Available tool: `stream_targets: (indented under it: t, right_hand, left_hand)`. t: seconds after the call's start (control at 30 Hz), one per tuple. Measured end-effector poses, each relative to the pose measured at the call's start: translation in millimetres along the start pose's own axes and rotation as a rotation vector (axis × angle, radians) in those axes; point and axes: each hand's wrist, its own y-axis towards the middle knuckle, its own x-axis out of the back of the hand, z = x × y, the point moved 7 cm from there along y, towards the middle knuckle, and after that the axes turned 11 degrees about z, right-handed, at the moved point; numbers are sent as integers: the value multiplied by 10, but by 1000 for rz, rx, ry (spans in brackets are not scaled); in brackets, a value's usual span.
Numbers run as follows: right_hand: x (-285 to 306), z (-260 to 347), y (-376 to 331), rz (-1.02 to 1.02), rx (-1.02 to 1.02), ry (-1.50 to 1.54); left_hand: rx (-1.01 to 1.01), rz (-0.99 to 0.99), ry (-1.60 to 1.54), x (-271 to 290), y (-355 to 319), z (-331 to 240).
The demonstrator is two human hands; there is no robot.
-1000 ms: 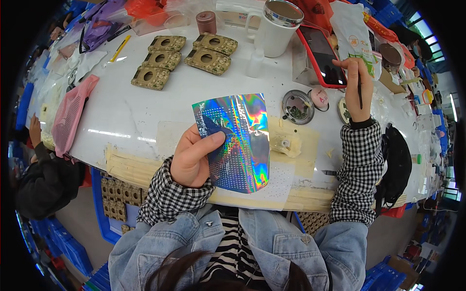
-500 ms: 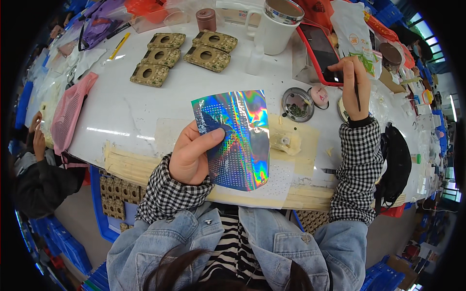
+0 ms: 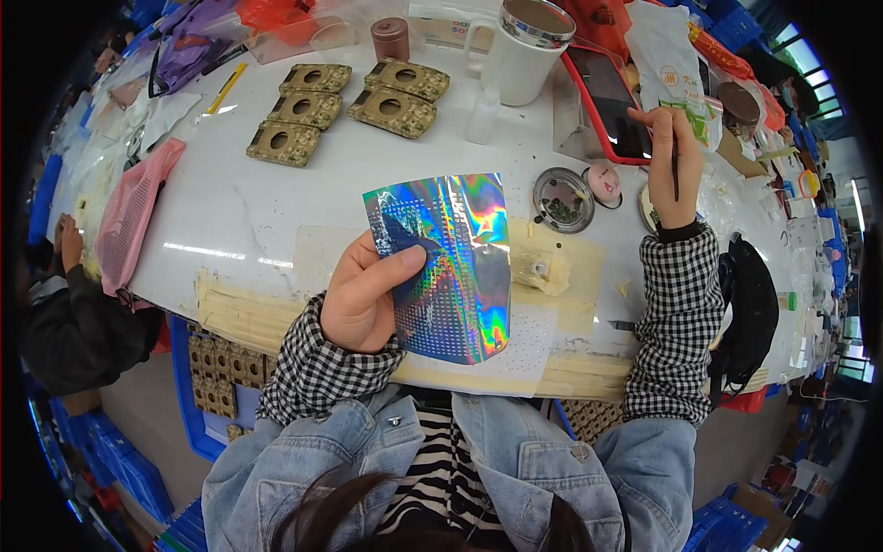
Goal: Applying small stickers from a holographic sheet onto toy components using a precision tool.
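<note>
A shiny rainbow-foil sheet (image 3: 464,276) with rows of tiny pale marks is pinched in my left hand (image 3: 363,294), thumb on top, upright over the table's front part. My right hand (image 3: 676,161) is raised at the right, its fingers curled round a thin dark stick-like tool (image 3: 677,175); its exact kind I cannot make out. The bent index finger is at the right edge of a red-cased phone (image 3: 607,101). Below the phone, a round clear dish (image 3: 564,200) holds small dark green bits, beside a pink round lid (image 3: 604,183).
Several camouflage-patterned pieces with round holes (image 3: 283,143) lie at the back left. A white mug (image 3: 524,55), a small clear bottle (image 3: 481,120) and a yellow pen (image 3: 227,88) stand or lie farther back. A pink mesh bag (image 3: 138,216) is left; a black bag (image 3: 747,313) hangs right.
My right index finger has lifted slightly up from the phone's screen, and the tool has turned a little. My left hand and the foil sheet have hardly moved.
</note>
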Motion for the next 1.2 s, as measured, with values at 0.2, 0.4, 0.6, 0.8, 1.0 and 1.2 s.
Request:
stream_targets:
  t: [0.2,0.4,0.6,0.8,1.0,1.2]
  right_hand:
    - [-22,-13,12,25,-91,84]
    - [-54,-40,60,47,-61,178]
    - [-64,-13,95,56,42,80]
    - [-123,90,101,105,53,6]
    - [-50,17,69,31,-33,128]
    - [-78,51,77,57,-31,68]
  left_hand:
    - [4,-9,-12,23,-16,9]
    - [2,21,-14,-20,-6,-7]
    - [-9,22,-6,-7,-5,-4]
    - [-11,29,-6,-6,-10,-10]
    - [-11,34,-15,-23,-3,-12]
    - [-9,29,-8,-15,-9,-9]
